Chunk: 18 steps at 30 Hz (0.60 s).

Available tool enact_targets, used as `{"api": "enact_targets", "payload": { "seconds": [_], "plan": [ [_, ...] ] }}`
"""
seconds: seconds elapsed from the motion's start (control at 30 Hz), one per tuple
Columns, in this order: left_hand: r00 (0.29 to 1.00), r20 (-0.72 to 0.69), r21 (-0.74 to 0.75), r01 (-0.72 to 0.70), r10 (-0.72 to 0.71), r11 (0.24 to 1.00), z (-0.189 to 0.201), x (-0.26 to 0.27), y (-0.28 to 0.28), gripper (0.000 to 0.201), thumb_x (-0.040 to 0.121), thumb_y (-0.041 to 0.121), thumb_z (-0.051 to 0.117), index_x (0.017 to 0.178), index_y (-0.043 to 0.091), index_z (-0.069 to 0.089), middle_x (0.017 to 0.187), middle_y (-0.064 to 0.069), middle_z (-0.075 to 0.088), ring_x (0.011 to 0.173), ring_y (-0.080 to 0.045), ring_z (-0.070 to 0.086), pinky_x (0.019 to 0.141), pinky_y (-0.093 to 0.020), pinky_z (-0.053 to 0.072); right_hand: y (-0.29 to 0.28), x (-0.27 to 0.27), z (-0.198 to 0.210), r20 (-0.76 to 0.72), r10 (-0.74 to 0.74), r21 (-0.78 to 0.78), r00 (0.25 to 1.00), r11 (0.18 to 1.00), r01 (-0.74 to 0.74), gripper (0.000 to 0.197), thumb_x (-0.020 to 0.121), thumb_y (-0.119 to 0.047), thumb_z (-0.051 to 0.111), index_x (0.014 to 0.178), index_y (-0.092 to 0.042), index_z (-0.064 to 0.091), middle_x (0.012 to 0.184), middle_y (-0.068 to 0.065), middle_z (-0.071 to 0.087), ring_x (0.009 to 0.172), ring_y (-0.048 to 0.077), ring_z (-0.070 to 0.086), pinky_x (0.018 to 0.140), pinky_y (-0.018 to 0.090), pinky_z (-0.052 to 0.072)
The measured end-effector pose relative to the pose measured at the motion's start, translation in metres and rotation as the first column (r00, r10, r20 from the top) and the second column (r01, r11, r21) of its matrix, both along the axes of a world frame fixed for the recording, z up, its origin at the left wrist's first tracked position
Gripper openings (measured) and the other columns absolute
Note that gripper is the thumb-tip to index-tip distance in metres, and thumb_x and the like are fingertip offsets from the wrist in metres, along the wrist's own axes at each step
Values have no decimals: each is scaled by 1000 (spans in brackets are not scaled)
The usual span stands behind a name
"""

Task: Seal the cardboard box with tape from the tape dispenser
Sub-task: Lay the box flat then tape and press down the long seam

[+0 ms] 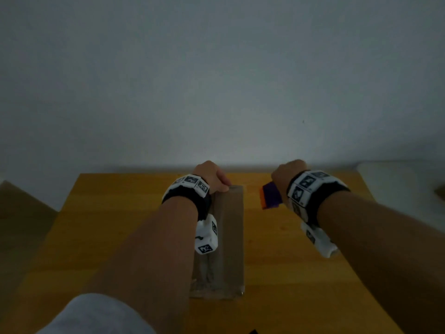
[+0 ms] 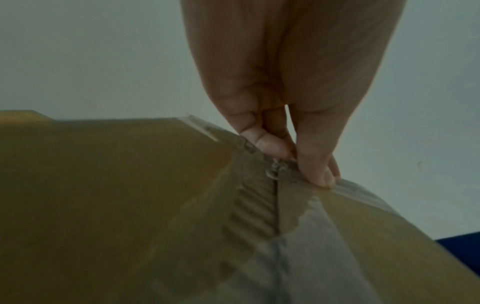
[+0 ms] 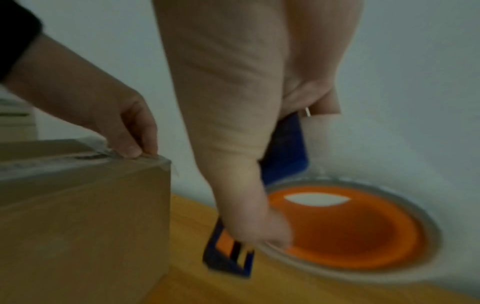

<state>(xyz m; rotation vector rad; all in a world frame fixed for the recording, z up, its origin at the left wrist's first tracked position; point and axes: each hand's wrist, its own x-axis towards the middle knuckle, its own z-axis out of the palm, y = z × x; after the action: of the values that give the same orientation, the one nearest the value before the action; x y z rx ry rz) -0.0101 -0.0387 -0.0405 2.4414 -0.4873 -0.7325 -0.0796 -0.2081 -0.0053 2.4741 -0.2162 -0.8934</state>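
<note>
A brown cardboard box [image 1: 228, 239] lies lengthwise on the wooden table, with clear tape [image 2: 298, 257] running along its top seam. My left hand [image 1: 213, 178] is at the box's far end. There its thumb and fingertips [image 2: 320, 174] pinch the tape at the far top edge [image 3: 137, 151]. To the right of the box, my right hand [image 1: 287, 174] grips the tape dispenser [image 1: 271, 196] just above the table. The dispenser has a blue frame [image 3: 228, 261] and an orange roll core [image 3: 350, 226], and it looks blurred. My thumb [image 3: 267, 230] lies across its side.
The yellow wooden table [image 1: 115, 237] backs onto a plain pale wall. A white object [image 1: 397, 179] sits beyond the table's right edge. A brown shape [image 1: 19, 203] stands at its left. Bare tabletop lies on both sides of the box.
</note>
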Motion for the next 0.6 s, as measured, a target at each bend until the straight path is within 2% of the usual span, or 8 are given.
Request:
{"api": "enact_targets", "payload": {
  "seconds": [0.03,0.07,0.17,0.27,0.33,0.4,0.5,0.6],
  "plan": [
    [1000,-7,3,8,-8,1000,0,1,0,17,81,18,73,98,19,77,107,-4,73,101,-21,65,85,-28,51,-3,-6,-7,6,38,-24,999,999,-38,19,79,-31,68,76,-14,60,58,-3,52,50,11,48,60,24,47],
    [1000,-16,6,18,-18,1000,0,2,-1,17,82,18,72,98,19,77,107,-4,73,101,-21,65,85,-30,52,-4,-10,-8,-6,9,-31,1000,999,-9,23,81,-35,68,80,-14,58,60,-2,51,50,11,47,61,24,45],
    [996,-54,11,69,-69,998,1,4,-2,20,83,14,71,102,19,75,111,-6,71,106,-23,64,92,-33,51,-11,-7,-8,105,-98,129,990,988,85,45,74,-57,68,90,-16,61,75,-1,61,65,16,57,61,26,46],
    [988,-94,30,126,-122,992,2,7,-4,27,86,11,66,111,18,72,116,-8,68,110,-24,61,89,-30,48,-17,-8,-24,213,-188,271,959,954,127,53,70,-65,67,87,-16,58,66,-2,57,62,17,55,57,28,45],
    [982,-115,33,153,-149,988,5,7,-5,29,88,9,64,115,16,69,119,-9,66,110,-24,60,85,-27,44,-19,-9,-34,250,-217,298,944,944,138,57,69,-68,65,85,-15,54,65,-2,55,62,18,56,57,28,45],
    [981,-124,40,158,-152,987,6,8,-6,30,89,9,63,117,16,68,120,-10,66,110,-24,59,83,-25,42,-17,-10,-46,269,-250,299,930,940,166,57,74,-66,62,93,-13,56,73,0,58,67,20,58,58,29,46],
    [981,-134,40,148,-142,988,5,10,-5,29,88,11,65,115,17,70,122,-7,65,112,-23,58,86,-27,43,-13,-13,-61,254,-314,330,915,917,223,47,89,-51,53,110,-9,59,81,4,56,71,23,55,63,30,45],
    [980,-157,8,125,-123,992,2,13,-1,26,86,13,68,111,18,72,110,-2,68,105,-18,60,83,-26,43,-10,-18,-76,182,-378,374,908,880,291,40,96,-40,49,115,-6,58,84,6,58,74,23,53,66,30,44]
  ]
}}
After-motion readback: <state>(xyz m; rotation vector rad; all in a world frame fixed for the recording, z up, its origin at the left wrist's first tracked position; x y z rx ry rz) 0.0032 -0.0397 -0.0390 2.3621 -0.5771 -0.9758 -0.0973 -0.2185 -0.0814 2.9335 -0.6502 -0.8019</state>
